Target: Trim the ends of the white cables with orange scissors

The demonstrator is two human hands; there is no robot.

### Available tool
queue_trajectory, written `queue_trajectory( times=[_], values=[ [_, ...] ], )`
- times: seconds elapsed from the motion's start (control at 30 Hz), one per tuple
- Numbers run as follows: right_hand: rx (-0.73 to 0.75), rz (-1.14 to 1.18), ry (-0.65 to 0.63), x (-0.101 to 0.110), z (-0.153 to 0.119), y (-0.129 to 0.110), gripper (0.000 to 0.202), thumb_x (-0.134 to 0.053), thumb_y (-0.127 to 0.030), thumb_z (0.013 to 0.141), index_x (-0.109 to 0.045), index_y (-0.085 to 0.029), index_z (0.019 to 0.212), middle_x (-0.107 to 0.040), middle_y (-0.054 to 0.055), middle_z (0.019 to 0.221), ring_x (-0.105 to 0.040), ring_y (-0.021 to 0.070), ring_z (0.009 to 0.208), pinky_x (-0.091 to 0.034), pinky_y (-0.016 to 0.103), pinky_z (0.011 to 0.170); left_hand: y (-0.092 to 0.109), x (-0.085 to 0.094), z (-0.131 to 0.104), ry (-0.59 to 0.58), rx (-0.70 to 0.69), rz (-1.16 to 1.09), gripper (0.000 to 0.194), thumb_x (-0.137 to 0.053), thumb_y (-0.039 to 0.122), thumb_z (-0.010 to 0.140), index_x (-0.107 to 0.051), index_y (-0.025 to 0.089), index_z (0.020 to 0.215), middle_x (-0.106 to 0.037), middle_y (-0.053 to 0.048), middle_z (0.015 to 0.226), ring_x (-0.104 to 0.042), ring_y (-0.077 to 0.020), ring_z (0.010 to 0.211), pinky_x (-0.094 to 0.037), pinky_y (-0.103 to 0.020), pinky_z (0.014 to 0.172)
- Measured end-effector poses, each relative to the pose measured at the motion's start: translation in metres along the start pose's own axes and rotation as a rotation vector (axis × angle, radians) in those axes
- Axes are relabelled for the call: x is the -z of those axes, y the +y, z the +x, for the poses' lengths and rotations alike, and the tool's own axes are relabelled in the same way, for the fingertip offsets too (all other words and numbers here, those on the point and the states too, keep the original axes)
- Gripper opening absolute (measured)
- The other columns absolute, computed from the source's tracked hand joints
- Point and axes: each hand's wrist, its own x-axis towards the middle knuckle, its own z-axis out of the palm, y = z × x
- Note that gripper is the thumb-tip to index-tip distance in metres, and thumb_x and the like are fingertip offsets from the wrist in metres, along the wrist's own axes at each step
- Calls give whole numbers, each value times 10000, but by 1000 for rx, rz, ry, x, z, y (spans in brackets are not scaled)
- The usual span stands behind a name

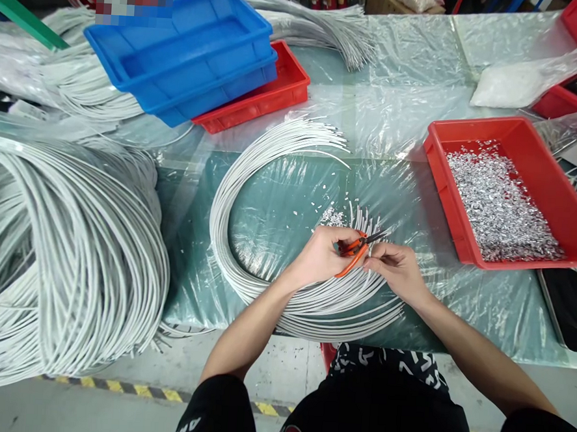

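My left hand (319, 256) is closed round a pair of pliers (350, 265) with orange handles and dark, pointed jaws. The jaws point right, toward my right hand (399, 268). Thumb and fingers of that hand pinch a thin white cable near the jaws; its tip is too small to make out. Both hands are over the near end of a curved bundle of white cables (223, 205) on the plastic-covered table (279, 202). Small white scraps (333, 216) lie scattered just beyond my left hand.
At the right stands a red tray (445, 212) of small shiny metal pieces, with a dark phone-like slab (564, 308) beside it. A large cable coil (95, 250) fills the left. Stacked blue bins (180, 72) rest on a red tray (289, 89) at the back.
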Motion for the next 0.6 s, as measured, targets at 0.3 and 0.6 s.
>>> queue_trajectory(
  times=[0.3, 0.6],
  values=[
    [15, 4, -18, 0, 0, 0, 393, -859, -494, 714, -661, -175, 598, -626, 0, 562, -508, 118, 532, -389, 250, 523, 2, 1, 0, -25, 9, 6, 215, -744, 226, 749, -574, 146, 645, -467, 55, 625, -384, -69, 609, -331, -211, 573],
    [21, 38, -1, -2, -1, 3, 368, -873, -451, 708, -654, -179, 596, -603, -6, 552, -476, 113, 531, -361, 245, 510, 5, 1, -1, -14, 2, 25, 239, -698, 233, 777, -535, 149, 624, -442, 55, 615, -364, -69, 603, -318, -210, 563]
  ],
)
